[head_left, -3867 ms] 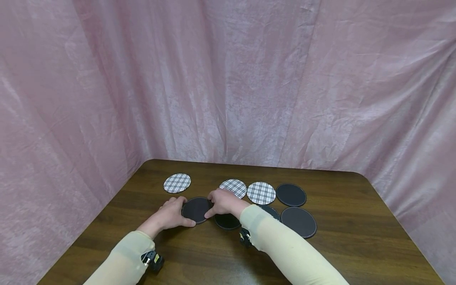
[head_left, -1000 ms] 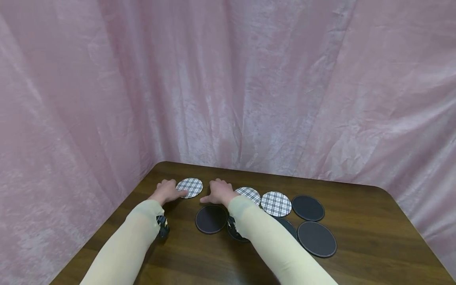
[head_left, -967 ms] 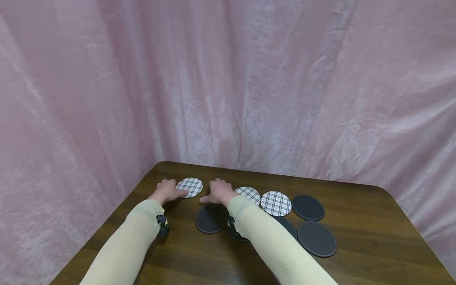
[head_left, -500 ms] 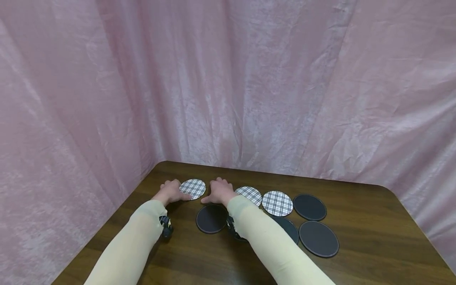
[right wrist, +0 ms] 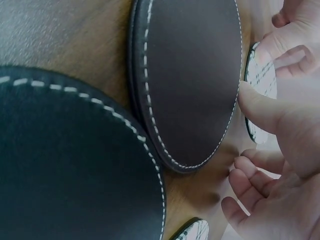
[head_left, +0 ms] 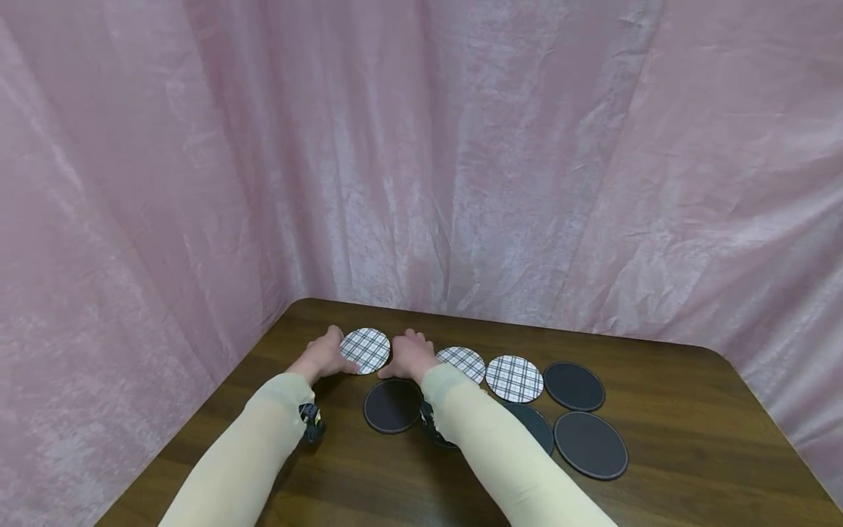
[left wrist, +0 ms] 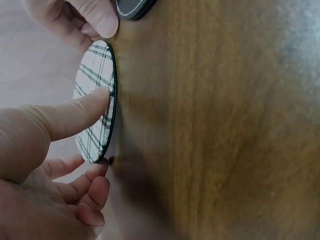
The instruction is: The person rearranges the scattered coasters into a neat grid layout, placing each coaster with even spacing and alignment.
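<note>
A round plaid coaster (head_left: pixel 366 350) is at the table's far left, tilted in the left wrist view. My left hand (head_left: pixel 324 355) pinches it, with the thumb (left wrist: pixel 92 107) on its checked face and fingers at its edge. To the coaster's right, my right hand (head_left: pixel 411 355) has its fingers loosely bent and holds nothing. The right thumb overlaps the edge of a dark brown stitched coaster (right wrist: pixel 195 80) in the right wrist view. That brown coaster lies flat, just nearer than the plaid one.
Right of my right hand lie two more plaid coasters (head_left: pixel 514 378) in a back row, ending in a black coaster (head_left: pixel 574 386). A front row holds a dark green coaster (head_left: pixel 530 424) and a brown one (head_left: pixel 590 445). Another dark coaster is mostly hidden under my right forearm. Pink curtains (head_left: pixel 500 161) hang behind the wooden table (head_left: pixel 685 410).
Both hands left the brown coaster and moved to the far left. My left hand has since taken hold of the plaid coaster and brought it rightward, close to my right hand.
</note>
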`<state>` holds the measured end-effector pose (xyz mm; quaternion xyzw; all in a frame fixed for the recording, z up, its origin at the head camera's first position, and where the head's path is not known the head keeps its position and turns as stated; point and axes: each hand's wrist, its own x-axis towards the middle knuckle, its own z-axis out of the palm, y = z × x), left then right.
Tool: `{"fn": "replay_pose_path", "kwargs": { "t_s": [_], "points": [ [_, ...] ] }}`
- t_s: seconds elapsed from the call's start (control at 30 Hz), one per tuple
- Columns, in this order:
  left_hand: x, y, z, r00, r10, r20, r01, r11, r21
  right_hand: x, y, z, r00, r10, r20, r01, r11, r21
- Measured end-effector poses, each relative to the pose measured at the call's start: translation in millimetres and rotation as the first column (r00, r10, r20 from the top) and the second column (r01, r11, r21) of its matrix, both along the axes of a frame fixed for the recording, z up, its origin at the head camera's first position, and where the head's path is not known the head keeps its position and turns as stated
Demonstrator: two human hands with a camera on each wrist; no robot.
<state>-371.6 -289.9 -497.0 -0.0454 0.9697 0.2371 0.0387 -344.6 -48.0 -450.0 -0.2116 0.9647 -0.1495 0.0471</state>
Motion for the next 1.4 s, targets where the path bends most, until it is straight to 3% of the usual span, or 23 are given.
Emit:
{"fn": "replay_pose_path", "kwargs": {
  "t_s": [0.07,0.13,0.3,0.37,0.57,0.67,0.77,0.8,0.83,0.87,0.9,0.97,1.03,1.07,1.1,1.13,1.2,1.3,1.4],
  "points": [
    [-4.3,1,-3.6,1.0,-0.001,0.0,0.001,1.0,0.015,-1.2,1,0.3,1.0,-0.008,0.002,0.008,1.0,-0.006],
    [-3.1,7,0.3,1.0,-0.004,0.021,0.003,0.999,0.054,-4.1,1,-1.4,1.0,-0.017,0.004,0.017,1.0,-0.006],
    [-0.6,17,1.5,0.999,-0.014,0.033,0.011,0.997,0.081,-22.2,1,-20.2,0.999,-0.039,0.014,0.039,0.999,-0.035],
    [-3.1,18,-1.0,1.0,-0.022,0.022,0.02,0.998,0.068,-34.0,1,-31.4,0.999,-0.049,0.016,0.05,0.997,-0.053],
    [-7.0,34,8.3,1.0,-0.026,0.0,0.026,0.999,0.041,-64.6,6,-56.0,0.997,-0.074,-0.012,0.073,0.993,-0.096],
    [-16.8,34,-1.2,0.999,-0.034,-0.032,0.034,0.999,0.013,-68.9,11,-57.2,0.997,-0.074,-0.036,0.069,0.99,-0.123],
    [-21.1,36,-8.9,0.997,-0.04,-0.063,0.041,0.999,0.009,-58.9,20,-45.6,0.997,-0.061,-0.046,0.053,0.986,-0.16],
    [-19.7,39,-7.5,0.997,-0.041,-0.066,0.042,0.999,0.019,-50.9,24,-37.0,0.998,-0.058,-0.039,0.05,0.984,-0.172],
    [-8.8,46,4.0,0.996,-0.05,-0.068,0.051,0.998,0.024,-42.0,28,-27.0,0.998,-0.054,-0.036,0.047,0.984,-0.174],
    [-9.5,47,2.5,0.996,-0.058,-0.074,0.06,0.998,0.024,-43.5,32,-29.1,0.998,-0.046,-0.045,0.038,0.983,-0.178],
    [-1.4,52,9.3,0.993,-0.073,-0.091,0.075,0.997,0.017,-36.0,36,-20.4,0.998,-0.043,-0.038,0.036,0.984,-0.173],
    [-3.5,54,6.8,0.99,-0.095,-0.104,0.097,0.995,0.014,-25.4,42,-6.9,0.999,-0.036,-0.028,0.031,0.987,-0.16],
    [-8.4,56,1.7,0.99,-0.099,-0.101,0.099,0.995,-0.002,-26.1,47,-7.0,0.999,-0.026,-0.046,0.019,0.989,-0.15],
    [-20.5,51,-12.1,0.989,-0.101,-0.104,0.101,0.995,-0.012,-30.7,49,-12.0,0.997,-0.018,-0.072,0.007,0.989,-0.148],
    [-24.2,51,-15.9,0.99,-0.102,-0.1,0.101,0.995,-0.02,-21.7,50,-1.6,0.998,-0.018,-0.064,0.009,0.99,-0.144],
    [-35.3,48,-26.7,0.992,-0.094,-0.088,0.093,0.995,-0.021,-21.9,52,-2.3,0.997,-0.014,-0.071,0.004,0.99,-0.142],
    [-39.9,48,-32.0,0.993,-0.089,-0.072,0.087,0.995,-0.04,-23.3,54,-5.4,0.997,-0.004,-0.08,-0.007,0.99,-0.138],
    [-39.3,51,-33.1,0.994,-0.097,-0.059,0.094,0.994,-0.051,-21.3,57,-6.8,0.997,0.001,-0.074,-0.01,0.992,-0.122],
    [-27.6,59,-23.8,0.994,-0.097,-0.052,0.093,0.993,-0.069,-18.4,60,-5.7,0.997,0.015,-0.073,-0.024,0.993,-0.114]
  ]
}}
